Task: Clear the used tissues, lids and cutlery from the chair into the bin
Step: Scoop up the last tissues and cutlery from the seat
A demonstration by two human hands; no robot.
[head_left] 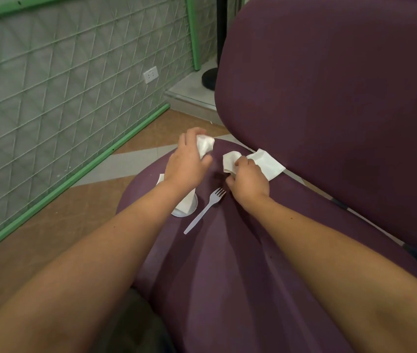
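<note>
A purple chair seat (227, 250) carries the litter. My left hand (187, 161) grips a crumpled white tissue (204, 145) at the seat's far edge. My right hand (249, 183) pinches a second white tissue (230, 160). Beside it, against the backrest, lies a flat white tissue (268, 161). A white plastic fork (206, 210) rests on the seat between my forearms. Under my left wrist sits a clear round lid (192, 210) with a white tissue (185, 202) lying across it, partly hidden. No bin is in view.
The chair's purple backrest (342, 98) rises at the right. A green-framed wire mesh panel (62, 98) and a wall socket (150, 74) stand to the left. A black pole base (210, 79) sits on the floor behind the chair.
</note>
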